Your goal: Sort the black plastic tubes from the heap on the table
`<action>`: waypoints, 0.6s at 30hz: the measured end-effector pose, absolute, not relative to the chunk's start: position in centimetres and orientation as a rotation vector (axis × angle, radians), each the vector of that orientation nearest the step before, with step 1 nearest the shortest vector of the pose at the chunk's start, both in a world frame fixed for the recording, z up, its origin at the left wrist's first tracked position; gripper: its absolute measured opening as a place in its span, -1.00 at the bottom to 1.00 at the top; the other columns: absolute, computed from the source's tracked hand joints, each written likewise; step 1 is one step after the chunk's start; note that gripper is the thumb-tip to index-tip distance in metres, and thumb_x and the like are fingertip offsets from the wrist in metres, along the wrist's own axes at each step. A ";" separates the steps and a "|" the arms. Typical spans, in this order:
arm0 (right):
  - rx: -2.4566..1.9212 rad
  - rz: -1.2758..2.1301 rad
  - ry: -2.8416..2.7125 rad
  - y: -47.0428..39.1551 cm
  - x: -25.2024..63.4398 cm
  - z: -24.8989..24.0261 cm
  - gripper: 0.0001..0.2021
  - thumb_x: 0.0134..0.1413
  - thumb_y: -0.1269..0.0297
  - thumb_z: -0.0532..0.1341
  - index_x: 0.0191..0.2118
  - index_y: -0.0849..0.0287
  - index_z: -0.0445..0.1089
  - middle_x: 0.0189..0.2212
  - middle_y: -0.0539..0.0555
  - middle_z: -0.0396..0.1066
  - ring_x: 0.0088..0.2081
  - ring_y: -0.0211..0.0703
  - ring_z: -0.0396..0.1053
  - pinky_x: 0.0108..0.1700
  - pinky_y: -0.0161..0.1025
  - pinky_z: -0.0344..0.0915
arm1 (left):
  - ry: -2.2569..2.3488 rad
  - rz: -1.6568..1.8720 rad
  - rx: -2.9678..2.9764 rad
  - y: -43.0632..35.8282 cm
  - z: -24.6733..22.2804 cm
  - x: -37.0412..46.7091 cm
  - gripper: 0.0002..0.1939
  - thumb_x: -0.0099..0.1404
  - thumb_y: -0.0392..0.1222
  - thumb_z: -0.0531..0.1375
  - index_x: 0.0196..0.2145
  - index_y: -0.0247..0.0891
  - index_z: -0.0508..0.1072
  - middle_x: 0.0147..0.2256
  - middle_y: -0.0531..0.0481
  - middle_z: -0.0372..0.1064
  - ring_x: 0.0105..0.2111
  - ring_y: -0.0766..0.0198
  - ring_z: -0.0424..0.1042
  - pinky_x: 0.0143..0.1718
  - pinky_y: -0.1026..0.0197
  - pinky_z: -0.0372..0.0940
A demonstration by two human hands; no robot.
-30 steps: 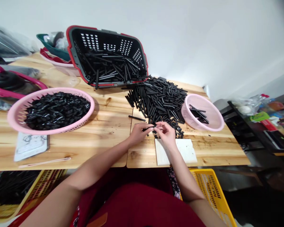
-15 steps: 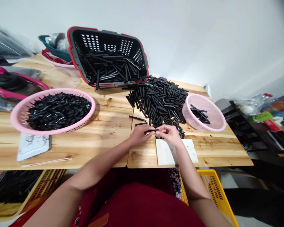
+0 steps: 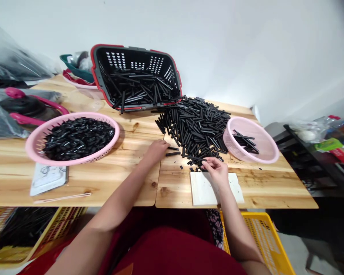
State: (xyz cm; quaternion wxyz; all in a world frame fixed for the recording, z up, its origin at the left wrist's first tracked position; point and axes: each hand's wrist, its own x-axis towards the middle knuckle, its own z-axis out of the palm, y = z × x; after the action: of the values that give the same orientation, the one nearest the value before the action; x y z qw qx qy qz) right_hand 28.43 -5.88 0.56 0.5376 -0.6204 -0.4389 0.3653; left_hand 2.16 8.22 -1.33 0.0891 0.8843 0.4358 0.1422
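Note:
My right hand (image 3: pixel 217 168) pinches one end of a thin black tube (image 3: pixel 192 157), which points left over the near edge of the pile. To its left, my left hand (image 3: pixel 157 149) is closed at the left end of another black tube (image 3: pixel 174 148) lying on the table; its fingertips are partly hidden. Just in front of that lies a further black tube (image 3: pixel 172 154), loose. Beyond both hands spreads a big pile of black tubes (image 3: pixel 195 122). Short black pieces (image 3: pixel 192 169) are scattered beside a white board (image 3: pixel 200 191) under my right forearm.
A tilted black basket with a red rim (image 3: pixel 136 48) holds more tubes behind the pile. On the right is a pink bowl (image 3: pixel 268 147) with several tubes; on the left, a pink colander (image 3: pixel 34 147) of glossy black pieces. Yellow crates (image 3: pixel 263 229) stand below the wooden table (image 3: pixel 132 141).
My hands were together around a small black piece; now they are apart. The left has moved left to a tube on the table, and the right holds a longer tube. The view has shifted slightly.

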 end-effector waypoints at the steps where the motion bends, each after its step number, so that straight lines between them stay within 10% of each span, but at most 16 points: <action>1: -1.476 0.858 -1.041 -5.9 28.3 0.4 -0.54 -0.19 0.03 0.41 -0.25 0.33 0.45 -0.48 0.10 0.43 -0.44 -0.20 0.46 -0.29 -0.28 0.48 | 1.310 0.409 2.635 8.1 -1.3 2.2 -0.68 0.24 -0.34 0.06 -0.12 -0.27 0.52 -0.18 -0.15 0.41 -0.11 0.26 0.35 0.00 0.20 0.24; 18: -1.421 0.747 -1.002 -7.3 29.1 0.7 -0.58 -0.16 0.08 0.41 -0.23 0.30 0.44 -0.45 0.08 0.42 -0.44 -0.21 0.44 -0.32 -0.30 0.44 | 1.090 0.664 2.499 4.8 -0.4 4.8 -0.73 0.30 -0.12 0.10 -0.22 -0.35 0.50 -0.21 -0.15 0.40 -0.15 0.28 0.34 -0.03 0.20 0.24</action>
State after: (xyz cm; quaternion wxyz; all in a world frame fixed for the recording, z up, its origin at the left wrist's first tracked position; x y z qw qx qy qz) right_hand 29.14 -7.31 0.73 0.5848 -0.6091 -0.4296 0.3201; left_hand 4.78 4.84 -0.45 0.1670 0.8780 0.3831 0.2332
